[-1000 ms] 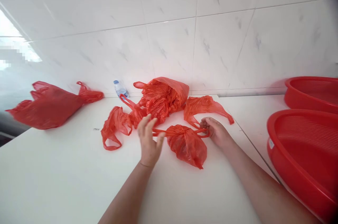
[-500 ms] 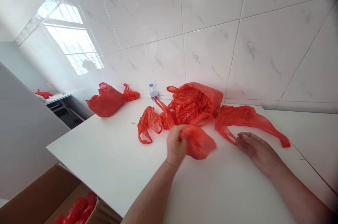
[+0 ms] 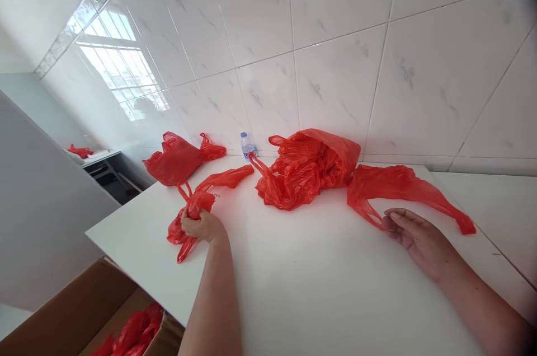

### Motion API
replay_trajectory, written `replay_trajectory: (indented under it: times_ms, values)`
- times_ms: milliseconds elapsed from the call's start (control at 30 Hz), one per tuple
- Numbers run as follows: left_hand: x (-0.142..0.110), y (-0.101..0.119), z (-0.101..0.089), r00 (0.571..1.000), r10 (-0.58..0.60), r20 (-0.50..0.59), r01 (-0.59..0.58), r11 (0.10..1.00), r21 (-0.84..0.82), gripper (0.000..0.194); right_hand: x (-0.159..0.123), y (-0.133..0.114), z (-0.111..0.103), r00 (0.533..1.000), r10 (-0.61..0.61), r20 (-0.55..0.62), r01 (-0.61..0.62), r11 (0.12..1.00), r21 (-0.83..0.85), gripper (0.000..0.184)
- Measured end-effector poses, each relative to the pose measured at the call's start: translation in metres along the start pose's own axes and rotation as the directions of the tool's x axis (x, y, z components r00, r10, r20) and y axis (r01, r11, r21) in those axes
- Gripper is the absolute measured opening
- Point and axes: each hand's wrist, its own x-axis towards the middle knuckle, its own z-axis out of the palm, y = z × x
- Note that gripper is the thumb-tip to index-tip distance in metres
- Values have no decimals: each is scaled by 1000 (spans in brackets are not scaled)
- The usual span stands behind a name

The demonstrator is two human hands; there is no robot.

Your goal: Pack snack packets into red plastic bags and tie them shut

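1. Red bundle (image 3: 200, 203), left of centre — clenched in our left hand (image 3: 203, 228); dangling loops (image 3: 185, 251) could snag.
2. Our right hand (image 3: 422, 241), right, meets a red bag (image 3: 390, 182) — grip unclear; tugging could drag it.

On the worktop (image 3: 302, 289), a bottle (image 3: 248, 149) stands between the rear-left bag (image 3: 174, 162) and the bag heap (image 3: 306, 168); the right bag (image 3: 394, 183) lies beyond the heap. Front left, a box (image 3: 71, 311) holds bags (image 3: 134, 333).
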Motion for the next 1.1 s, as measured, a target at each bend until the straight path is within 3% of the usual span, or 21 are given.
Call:
replay_trajectory:
  times_ms: [133, 233, 333, 400, 467, 500, 533, 600, 700, 800, 933, 1100]
  values:
    - [-7, 4, -2, 998, 57, 35, -58, 998, 23, 42, 0, 1, 0, 1000, 1, 9, 0, 1000, -14, 17]
    - [-17, 24, -9, 955, 290, 62, -293, 955, 42, 55, -1, 0, 1, 1000, 4, 8, -4, 1000, 1, 17]
    - [-32, 40, -7, 820, 552, 152, -559, 829, 4, 47, -2, -1, 2, 1000, 18, 13, -18, 1000, 7, 19]
    - [-43, 41, 3, 703, 645, 301, -653, 752, -87, 40, -2, -1, 2, 1000, 25, 16, -25, 1000, 6, 22]
    - [-53, 35, 19, 591, 635, 497, -656, 737, -162, 42, -2, 0, 1, 999, 28, 24, -28, 1000, 3, 25]
    - [-56, 30, 28, 565, 574, 592, -624, 767, -148, 46, -1, 0, 0, 999, 27, 28, -28, 1000, 1, 26]
    - [-58, 25, 36, 568, 483, 667, -580, 810, -92, 51, -1, 1, -1, 999, 28, 33, -28, 1000, -2, 27]
    - [-56, 17, 52, 624, 290, 726, -484, 873, 67, 61, 0, 2, -2, 999, 29, 41, -29, 1000, -10, 27]
    - [-48, 10, 69, 730, 140, 669, -387, 891, 237, 70, 2, 3, -3, 998, 31, 49, -30, 999, -26, 28]
    - [-41, 8, 80, 797, 47, 602, -319, 879, 355, 78, 3, 4, -3, 998, 42, 53, -39, 998, -46, 28]
    - [-36, 5, 94, 830, -18, 557, -273, 858, 434, 81, 4, 4, -3, 998, 49, 32, -46, 996, -75, 29]
    - [-27, 1, 107, 833, -3, 553, -266, 875, 405, 76, 4, 3, -2, 998, 47, 34, -42, 993, -113, 29]
